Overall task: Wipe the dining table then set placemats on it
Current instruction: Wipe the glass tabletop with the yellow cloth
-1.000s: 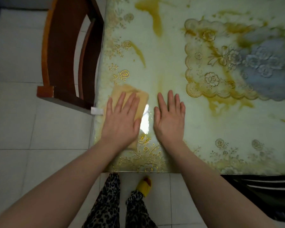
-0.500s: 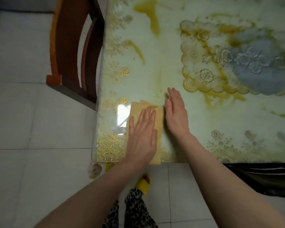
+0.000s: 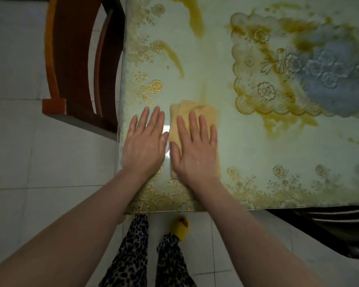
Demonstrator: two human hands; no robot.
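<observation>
My right hand (image 3: 195,150) presses flat on the folded yellow cloth (image 3: 192,109), fingers straight and slightly spread. My left hand (image 3: 145,141) lies flat just left of the cloth on the surface (image 3: 247,154), near its corner.

Two hands lie flat on one table (image 3: 257,154): the left hand (image 3: 144,145) on the bare top, the right hand (image 3: 195,150) on the one cloth (image 3: 193,109). One wooden chair (image 3: 71,59) stands beside the table's left edge. One lace-edged mat (image 3: 298,69) lies on the top. Below the near edge show two patterned trouser legs (image 3: 133,255) and one yellow slipper (image 3: 180,226).
</observation>
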